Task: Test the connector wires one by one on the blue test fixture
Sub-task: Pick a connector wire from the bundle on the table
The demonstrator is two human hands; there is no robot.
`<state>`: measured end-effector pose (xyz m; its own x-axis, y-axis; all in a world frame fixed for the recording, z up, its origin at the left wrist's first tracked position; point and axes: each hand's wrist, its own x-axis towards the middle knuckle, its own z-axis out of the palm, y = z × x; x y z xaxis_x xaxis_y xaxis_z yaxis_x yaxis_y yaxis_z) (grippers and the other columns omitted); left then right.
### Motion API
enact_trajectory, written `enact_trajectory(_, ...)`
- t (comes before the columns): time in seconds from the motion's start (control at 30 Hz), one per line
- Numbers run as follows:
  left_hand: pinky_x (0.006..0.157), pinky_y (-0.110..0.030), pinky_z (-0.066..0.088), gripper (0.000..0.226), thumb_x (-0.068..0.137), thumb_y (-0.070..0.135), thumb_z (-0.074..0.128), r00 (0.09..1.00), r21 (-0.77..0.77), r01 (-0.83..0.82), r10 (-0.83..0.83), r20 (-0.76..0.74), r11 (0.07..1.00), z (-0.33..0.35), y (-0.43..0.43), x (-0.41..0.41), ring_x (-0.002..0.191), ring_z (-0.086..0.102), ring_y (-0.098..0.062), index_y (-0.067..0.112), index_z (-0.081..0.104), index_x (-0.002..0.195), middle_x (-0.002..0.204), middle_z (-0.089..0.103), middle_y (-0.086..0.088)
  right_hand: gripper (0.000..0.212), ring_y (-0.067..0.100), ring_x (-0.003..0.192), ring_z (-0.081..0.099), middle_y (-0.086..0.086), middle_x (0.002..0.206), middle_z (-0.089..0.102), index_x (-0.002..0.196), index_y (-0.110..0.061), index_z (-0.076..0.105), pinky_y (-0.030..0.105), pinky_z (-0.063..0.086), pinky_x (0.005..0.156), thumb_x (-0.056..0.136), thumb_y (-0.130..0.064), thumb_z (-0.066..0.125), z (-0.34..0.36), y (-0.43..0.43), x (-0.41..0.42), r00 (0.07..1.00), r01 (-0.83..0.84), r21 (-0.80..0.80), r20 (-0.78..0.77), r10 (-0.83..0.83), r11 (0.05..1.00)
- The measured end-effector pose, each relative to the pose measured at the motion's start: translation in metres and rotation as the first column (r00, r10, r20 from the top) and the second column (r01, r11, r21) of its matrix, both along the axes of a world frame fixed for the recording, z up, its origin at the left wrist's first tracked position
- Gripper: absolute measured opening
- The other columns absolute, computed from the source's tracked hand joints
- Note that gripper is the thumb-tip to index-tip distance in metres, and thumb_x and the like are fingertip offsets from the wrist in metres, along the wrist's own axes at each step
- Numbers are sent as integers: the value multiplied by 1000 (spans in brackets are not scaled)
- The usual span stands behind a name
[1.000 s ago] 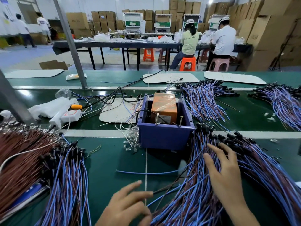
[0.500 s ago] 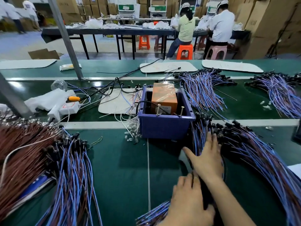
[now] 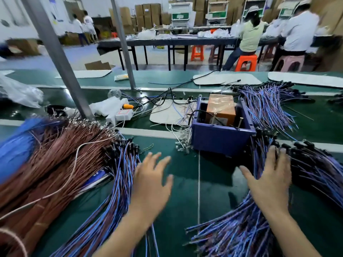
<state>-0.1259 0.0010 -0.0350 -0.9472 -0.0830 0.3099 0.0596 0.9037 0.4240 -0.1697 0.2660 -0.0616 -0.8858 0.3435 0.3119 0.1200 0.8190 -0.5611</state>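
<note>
The green belt (image 3: 178, 191) takes up pretty much the whole lower frame. At the far left there's a huge heap of brown wires (image 3: 55, 164). The big pile of connector wires (image 3: 315, 173), blue-purple with black plugs pointing up-frame, fills the lower right corner. A second bunch of blue-purple wires (image 3: 118, 182) fans out lower left of centre, right up against the brown heap. The blue test fixture (image 3: 220, 140) sits on the belt just right of centre with its top open. The right hand (image 3: 271, 182) lies flat on the right pile, fingers straight, tips up by the plugs, not gripping anything. The left hand (image 3: 150, 182) is open too, fingers spread, over bare belt just beside the left bunch. It's blurry, so I can't tell if it touches the belt. An orange box (image 3: 220, 106) sits inside the fixture.
</note>
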Motion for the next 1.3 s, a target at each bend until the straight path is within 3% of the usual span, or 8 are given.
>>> enact_trajectory(0.27, 91, -40, 39, 36, 93, 14, 58, 942, 97, -336, 333, 47, 937, -5, -85, -34, 99, 54, -33, 7, 54, 128, 122, 51, -18, 54, 6, 147, 0, -8, 159, 15, 142, -27, 41, 40, 13, 120, 92, -22, 62, 16, -72, 29, 960, -278, -355, -100, 260, 892)
enact_trajectory(0.43, 71, -30, 44, 28, 90, 11, 62, 924, 258, -321, 361, -128, 911, 14, -81, -36, 73, 55, -17, 14, 63, 118, 92, 66, -5, 22, 6, 114, 53, -7, 127, 56, 107, -29, 65, 18, 47, 93, 94, -13, 57, 34, -70, 44, 978, -209, -661, -139, 156, 720)
enact_trajectory(0.57, 71, -19, 48, 30, 89, 6, 62, 921, 519, -67, 252, -296, 852, 67, -32, -33, 77, 58, 0, 21, 64, 115, 92, 66, 6, 40, 18, 56, 68, 12, 74, 72, 85, 0, 74, 22, 51, 43, 99, -25, 45, 57, -88, 55, 900, 140, -989, 108, 422, -47)
enact_trajectory(0.7, 75, -11, 45, 30, 85, -5, 61, 888, 397, 395, -233, -396, 828, 105, 49, -6, 84, 59, 1, 17, 71, 104, 94, 66, 0, 61, 21, 55, 69, 15, 69, 71, 69, 2, 73, 28, 56, 47, 100, -34, 37, 83, -109, 44, 772, 289, -889, -3, 636, -356)
enact_trajectory(0.9, 83, -27, 46, 21, 85, 2, 57, 591, -162, 759, -772, -234, 631, 65, 70, 32, 87, 58, -17, 17, 68, 97, 95, 62, -1, 33, 4, 30, 33, -6, 49, 51, 93, -8, 63, 13, 27, 30, 100, -30, 39, 108, -55, 14, 952, 91, -916, -36, 305, -390)
enact_trajectory(1.03, 75, -1, 36, 35, 92, 43, 31, 739, -532, 608, -664, 110, 589, 34, 61, 38, 77, 50, 18, 46, 61, 74, 78, 56, 32, 28, 3, 30, 22, -10, 45, 43, 93, -17, 63, 14, 19, 31, 101, -31, 40, 112, -26, 19, 996, -86, -968, -83, -23, -235)
enact_trajectory(1.17, 82, -20, 45, 20, 92, 22, 43, 669, -456, 721, -697, 260, 522, 20, 42, 17, 95, 55, -6, 29, 61, 94, 103, 57, 11, 26, 3, 38, 29, -11, 51, 45, 96, -18, 67, 13, 28, 36, 99, -32, 45, 119, -13, 28, 965, -204, -973, -181, -188, -110)
enact_trajectory(1.3, 98, -28, 37, 35, 90, 1, 47, 797, -103, 592, -560, 227, 800, 28, 43, -18, 113, 50, -18, 16, 62, 119, 121, 55, -2, 23, 3, 57, 56, -6, 61, 66, 94, -17, 70, 16, 50, 55, 98, -25, 49, 120, -26, 32, 947, -299, -947, -309, -87, 116)
